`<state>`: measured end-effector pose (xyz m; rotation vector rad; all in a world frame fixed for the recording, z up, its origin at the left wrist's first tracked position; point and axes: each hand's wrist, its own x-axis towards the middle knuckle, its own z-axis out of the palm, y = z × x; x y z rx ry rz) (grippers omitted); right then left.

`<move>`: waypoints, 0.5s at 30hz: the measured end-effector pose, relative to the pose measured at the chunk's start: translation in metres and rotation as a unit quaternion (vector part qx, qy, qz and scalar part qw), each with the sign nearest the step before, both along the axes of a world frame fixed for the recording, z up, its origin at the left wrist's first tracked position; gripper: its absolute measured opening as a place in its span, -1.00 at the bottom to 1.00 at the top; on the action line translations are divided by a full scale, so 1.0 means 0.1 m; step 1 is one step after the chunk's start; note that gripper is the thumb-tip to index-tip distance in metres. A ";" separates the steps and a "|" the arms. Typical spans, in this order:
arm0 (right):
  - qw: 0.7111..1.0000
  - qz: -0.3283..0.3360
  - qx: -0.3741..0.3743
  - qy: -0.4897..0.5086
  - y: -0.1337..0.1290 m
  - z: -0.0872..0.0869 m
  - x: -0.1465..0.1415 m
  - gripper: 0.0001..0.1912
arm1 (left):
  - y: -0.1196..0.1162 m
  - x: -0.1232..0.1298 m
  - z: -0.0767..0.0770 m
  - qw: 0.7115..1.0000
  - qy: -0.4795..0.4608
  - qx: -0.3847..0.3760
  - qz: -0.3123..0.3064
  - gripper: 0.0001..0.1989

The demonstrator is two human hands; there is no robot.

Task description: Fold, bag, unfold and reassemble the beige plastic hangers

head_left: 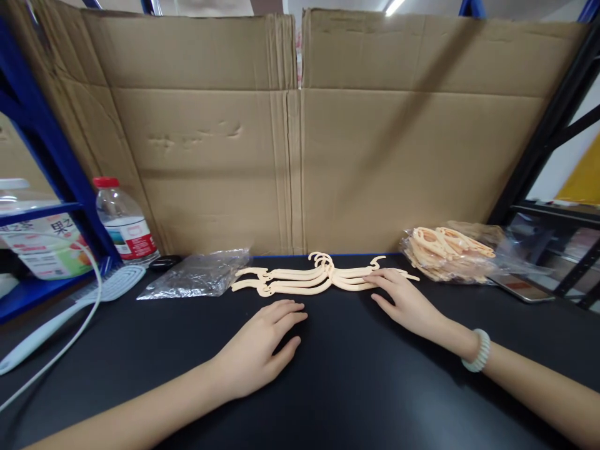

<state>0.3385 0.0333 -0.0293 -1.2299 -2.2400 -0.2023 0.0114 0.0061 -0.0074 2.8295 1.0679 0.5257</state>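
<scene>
Several cream plastic clothes hangers [300, 282] lie side by side on the black table [337, 369], their hooks bunched together at the middle and pointing toward the cardboard. My right hand [405, 300] lies over their right arms, fingers stretched out and fingertips touching or just above the plastic. It hides part of those arms. Nearer to me, my left hand [265, 347] rests palm down on the table with its fingers apart and nothing in it. A flat, clear plastic bag [194, 275] lies left of the hangers.
A clear bag of folded hangers [445, 253] sits at the back right, beside a phone [525, 289]. On the left are a hairbrush [79, 306], a white cable [60, 356], a red-capped bottle [125, 225] and a blue shelf frame [51, 137]. Cardboard panels [398, 137] close off the back.
</scene>
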 end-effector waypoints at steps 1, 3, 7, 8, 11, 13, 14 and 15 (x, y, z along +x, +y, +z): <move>1.000 -0.003 0.001 0.000 0.00 0.02 0.02 -0.66 | 0.00 0.00 0.00 1.000 -0.002 -0.001 -0.001 -0.64; 1.000 -0.008 -0.004 -0.008 0.00 0.06 0.08 -0.65 | 0.00 -0.01 0.01 1.000 -0.006 -0.002 -0.006 -0.64; 0.998 -0.007 -0.047 -0.041 0.00 0.11 0.24 -0.60 | 0.00 -0.02 0.00 1.000 -0.008 -0.002 -0.014 -0.63; 0.997 -0.007 -0.055 -0.048 0.00 0.12 0.28 -0.59 | 0.01 -0.02 0.00 1.000 -0.009 -0.001 -0.015 -0.63; 0.996 -0.011 -0.064 -0.055 -0.01 0.14 0.31 -0.59 | 0.01 -0.03 -0.02 1.000 -0.008 0.001 -0.013 -0.62; 0.997 -0.006 -0.062 -0.055 -0.03 0.15 0.27 -0.60 | 0.01 -0.03 -0.02 1.000 0.001 0.001 -0.011 -0.62; 0.997 -0.002 -0.060 -0.056 -0.04 0.15 0.24 -0.61 | 0.02 -0.02 -0.02 1.000 0.005 0.000 -0.011 -0.63; 0.997 0.002 -0.057 -0.058 -0.05 0.14 0.21 -0.62 | 0.02 -0.02 -0.02 1.000 0.008 -0.001 -0.010 -0.63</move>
